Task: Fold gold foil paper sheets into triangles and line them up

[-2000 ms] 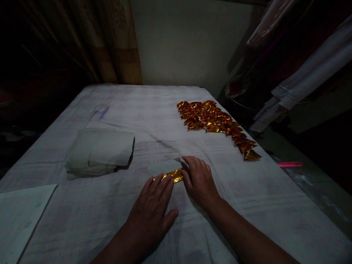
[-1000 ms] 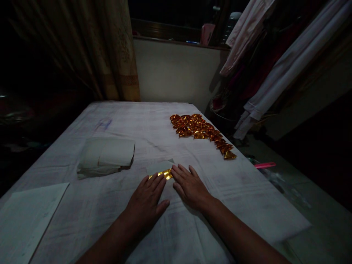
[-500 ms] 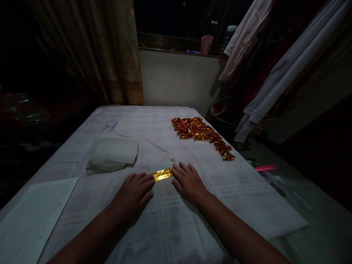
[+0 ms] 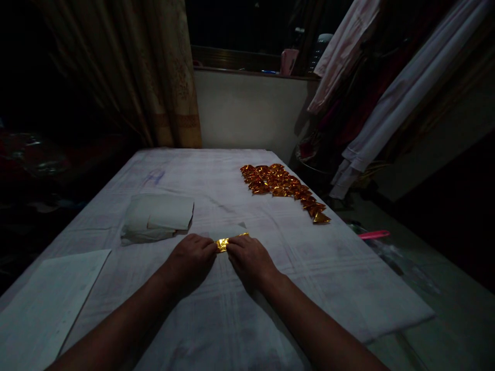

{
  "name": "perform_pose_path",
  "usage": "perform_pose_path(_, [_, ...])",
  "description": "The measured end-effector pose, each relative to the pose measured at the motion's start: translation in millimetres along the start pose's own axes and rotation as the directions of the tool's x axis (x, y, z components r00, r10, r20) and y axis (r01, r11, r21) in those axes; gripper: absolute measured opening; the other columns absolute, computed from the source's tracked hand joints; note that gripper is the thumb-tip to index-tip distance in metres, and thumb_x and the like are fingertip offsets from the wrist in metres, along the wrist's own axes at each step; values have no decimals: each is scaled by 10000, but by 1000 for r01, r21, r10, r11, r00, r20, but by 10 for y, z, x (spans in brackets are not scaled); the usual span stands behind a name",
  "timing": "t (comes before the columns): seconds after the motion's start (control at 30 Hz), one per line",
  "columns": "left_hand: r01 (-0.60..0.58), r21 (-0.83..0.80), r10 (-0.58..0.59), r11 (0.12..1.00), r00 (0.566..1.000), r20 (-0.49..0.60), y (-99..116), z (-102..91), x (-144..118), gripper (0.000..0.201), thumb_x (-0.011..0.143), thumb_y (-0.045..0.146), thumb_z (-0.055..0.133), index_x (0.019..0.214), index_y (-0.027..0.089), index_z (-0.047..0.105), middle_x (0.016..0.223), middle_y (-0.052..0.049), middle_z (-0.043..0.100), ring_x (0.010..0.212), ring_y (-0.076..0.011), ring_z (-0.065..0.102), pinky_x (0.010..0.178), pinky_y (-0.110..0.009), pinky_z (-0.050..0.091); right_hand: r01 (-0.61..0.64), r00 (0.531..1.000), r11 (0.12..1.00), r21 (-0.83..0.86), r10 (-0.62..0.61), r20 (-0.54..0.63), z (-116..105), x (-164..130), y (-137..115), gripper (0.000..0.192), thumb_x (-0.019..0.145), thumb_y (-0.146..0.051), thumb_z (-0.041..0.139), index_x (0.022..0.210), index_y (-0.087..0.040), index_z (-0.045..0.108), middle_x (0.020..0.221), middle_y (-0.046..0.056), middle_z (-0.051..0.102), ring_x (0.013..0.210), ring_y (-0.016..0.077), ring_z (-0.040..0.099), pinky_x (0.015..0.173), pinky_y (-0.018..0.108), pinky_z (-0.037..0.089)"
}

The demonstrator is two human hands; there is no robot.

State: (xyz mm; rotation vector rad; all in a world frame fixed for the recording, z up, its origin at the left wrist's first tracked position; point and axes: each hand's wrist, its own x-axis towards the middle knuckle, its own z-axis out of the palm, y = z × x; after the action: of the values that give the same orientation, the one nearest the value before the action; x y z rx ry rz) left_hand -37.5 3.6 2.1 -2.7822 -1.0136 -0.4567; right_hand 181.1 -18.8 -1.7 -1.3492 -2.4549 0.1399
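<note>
Containers first: a pink cup [image 4: 289,62] stands on the far window sill [image 4: 247,73], right of centre; its contents cannot be made out from here. Beside it, to the right, is a dark vessel with a pale top [image 4: 320,49], contents likewise too dim to read. Clear plastic [image 4: 410,265] lies on the floor [image 4: 417,330] at right, near a pink strip-shaped item [image 4: 374,235]; I cannot tell whether the plastic encloses anything.

The gold foil strip [image 4: 221,245] is at the near centre of the cloth-covered surface [image 4: 328,278], running crosswise between my hands, just on the near side of a pale paper piece [image 4: 228,230].

My left hand [image 4: 192,252] has its fingers bent and closed on the strip's left end. My right hand [image 4: 249,257] pinches it right of the middle, fingers curled, a short length of gold showing beyond the knuckles. Both thumbs are largely hidden. The wrists are low, the forearms angled inward from the near left and near right.

Folded gold pieces [image 4: 280,191] lie clustered at far right, trailing nearer along the edge. A folded grey bundle [image 4: 170,212] lies left of centre, and a flat white sheet [image 4: 50,299] at near left.
</note>
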Motion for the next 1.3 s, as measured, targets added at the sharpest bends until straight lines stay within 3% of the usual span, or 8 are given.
perform_pose_path(0.13, [-53, 58, 55, 997, 998, -29, 41, -61, 19, 139, 933, 125, 525, 965, 181, 649, 805, -53, 690, 709, -216, 614, 680, -360, 452, 27, 996, 998, 61, -21, -90, 56, -24, 41, 214, 906, -159, 647, 1110, -209, 691, 1160, 73, 727, 1046, 238, 642, 883, 370, 477])
perform_pose_path(0.3, [40, 5, -39, 999, 995, -94, 284, -45, 56, 191, 973, 182, 521, 805, 199, 609, 701, -21, 648, 669, -200, 591, 678, -356, 437, 35, 986, 995, 90, -20, -164, 55, -67, 36, 135, 903, -233, 693, 1033, -228, 730, 1095, 64, 731, 1013, 229, 636, 844, 357, 462])
perform_pose_path(0.47, [133, -118, -139, 984, 990, -36, 451, 20, 47, 231, 992, 291, 563, 785, 208, 622, 738, -25, 664, 714, -200, 596, 705, -358, 436, -1, 987, 991, 137, 23, -156, 37, -202, 44, 50, 892, -238, 720, 923, -235, 760, 1025, 40, 738, 961, 209, 634, 809, 336, 453])
perform_pose_path(0.6, [198, -236, -203, 951, 979, 6, 437, 28, 6, 146, 984, 298, 591, 890, 217, 669, 860, -32, 682, 826, -215, 601, 772, -377, 444, -54, 986, 983, 175, 81, -146, 61, -277, 64, 61, 901, -224, 702, 898, -238, 761, 1012, 44, 734, 942, 204, 631, 829, 339, 458])
perform_pose_path(0.77, [287, -336, -286, 897, 957, 53, 415, 20, 15, 213, 1007, 336, 552, 875, 216, 669, 866, -33, 663, 844, -217, 586, 789, -382, 435, -102, 986, 978, 184, 124, -111, 20, -260, 10, 45, 895, -242, 700, 906, -222, 740, 999, 50, 715, 945, 214, 611, 839, 346, 435])
perform_pose_path(0.97, [317, -342, -315, 885, 947, 62, 414, 24, 62, 220, 988, 321, 557, 814, 211, 633, 824, -28, 636, 825, -217, 564, 786, -381, 423, -223, 973, 967, 121, 228, -26, -4, -184, -67, 140, 941, -269, 645, 827, -214, 706, 847, 32, 672, 838, 195, 589, 757, 326, 370])
perform_pose_path(1.3, [381, -331, -375, 864, 923, 82, 410, 22, 77, 219, 978, 302, 529, 803, 212, 623, 825, -34, 630, 828, -227, 548, 796, -395, 408, -302, 953, 950, 81, 304, -14, -23, -158, -110, 102, 927, -229, 609, 846, -207, 667, 881, 51, 662, 846, 204, 611, 739, 325, 388])
